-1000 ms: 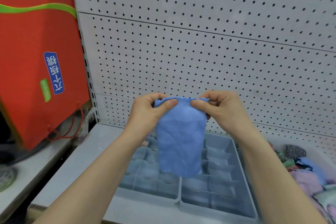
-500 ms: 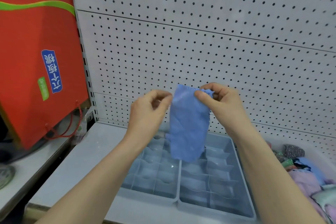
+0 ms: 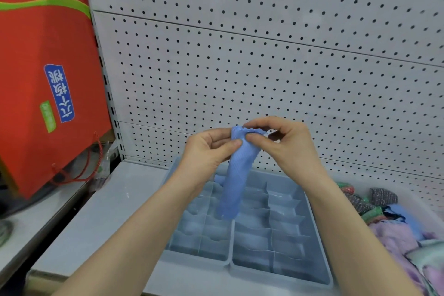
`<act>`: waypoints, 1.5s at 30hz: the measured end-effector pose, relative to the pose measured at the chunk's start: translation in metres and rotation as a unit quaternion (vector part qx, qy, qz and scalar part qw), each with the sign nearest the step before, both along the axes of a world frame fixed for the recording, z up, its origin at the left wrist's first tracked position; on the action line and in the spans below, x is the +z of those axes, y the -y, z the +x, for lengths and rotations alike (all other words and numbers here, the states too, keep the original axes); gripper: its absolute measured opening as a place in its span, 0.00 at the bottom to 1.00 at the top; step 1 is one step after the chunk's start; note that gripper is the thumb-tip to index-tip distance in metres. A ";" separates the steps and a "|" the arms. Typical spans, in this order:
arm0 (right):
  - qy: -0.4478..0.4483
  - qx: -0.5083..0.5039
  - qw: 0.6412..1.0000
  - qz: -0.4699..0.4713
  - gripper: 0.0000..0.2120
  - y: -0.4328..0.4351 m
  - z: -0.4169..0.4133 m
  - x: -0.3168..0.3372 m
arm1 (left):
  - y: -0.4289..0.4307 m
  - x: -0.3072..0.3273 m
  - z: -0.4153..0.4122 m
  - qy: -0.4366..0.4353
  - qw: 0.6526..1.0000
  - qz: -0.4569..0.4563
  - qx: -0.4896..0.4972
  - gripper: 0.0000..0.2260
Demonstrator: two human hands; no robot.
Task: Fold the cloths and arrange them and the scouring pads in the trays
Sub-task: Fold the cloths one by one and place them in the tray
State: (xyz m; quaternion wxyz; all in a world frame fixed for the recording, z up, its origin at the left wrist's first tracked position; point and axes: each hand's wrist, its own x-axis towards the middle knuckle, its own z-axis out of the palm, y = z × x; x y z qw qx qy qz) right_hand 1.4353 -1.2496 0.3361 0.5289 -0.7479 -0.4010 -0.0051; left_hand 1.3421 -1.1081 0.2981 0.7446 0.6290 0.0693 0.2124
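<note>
Red gift bag (image 3: 36, 60), left of pegboard: blue label (image 3: 59, 94) on its side, white Chinese characters, turned sideways, reading roughly "六个核桃"; strokes slightly blurred, reading not certain. Small green tag (image 3: 48, 116) just beside blue label: pale print, too small to read. No other legible text.

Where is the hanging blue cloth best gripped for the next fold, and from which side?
Probably its loose bottom end, from below: the blue cloth hangs as a narrow strip, pinched only at the top by the left hand and right hand.
</note>
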 end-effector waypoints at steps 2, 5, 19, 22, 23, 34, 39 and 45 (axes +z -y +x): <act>-0.003 -0.011 1.000 0.005 0.07 0.002 0.001 0.002 | 0.001 0.000 0.001 0.007 1.000 0.011 0.023 0.10; -0.015 -0.025 0.999 0.017 0.05 0.002 0.003 0.001 | 0.000 0.003 0.002 0.023 0.998 0.023 0.046 0.09; -0.143 0.035 0.983 0.106 0.07 -0.006 0.005 0.016 | -0.013 0.015 0.006 0.006 0.993 0.080 0.092 0.07; -0.123 0.030 0.987 0.101 0.11 -0.007 0.005 0.019 | -0.015 0.020 0.008 0.017 0.991 0.092 0.095 0.06; -0.126 0.032 0.987 0.098 0.15 -0.007 0.006 0.018 | -0.016 0.021 0.009 0.024 0.990 0.094 0.097 0.05; -0.220 0.078 0.972 0.031 0.09 -0.025 -0.001 -0.022 | -0.025 0.035 0.021 0.044 0.969 0.117 0.212 0.02; -0.185 0.017 0.982 0.019 0.07 -0.034 -0.002 -0.034 | -0.024 0.032 0.024 0.038 0.956 0.154 0.246 0.01; -0.244 0.070 0.967 0.032 0.05 -0.023 0.006 -0.029 | -0.030 0.029 0.023 0.021 0.969 0.133 0.207 0.04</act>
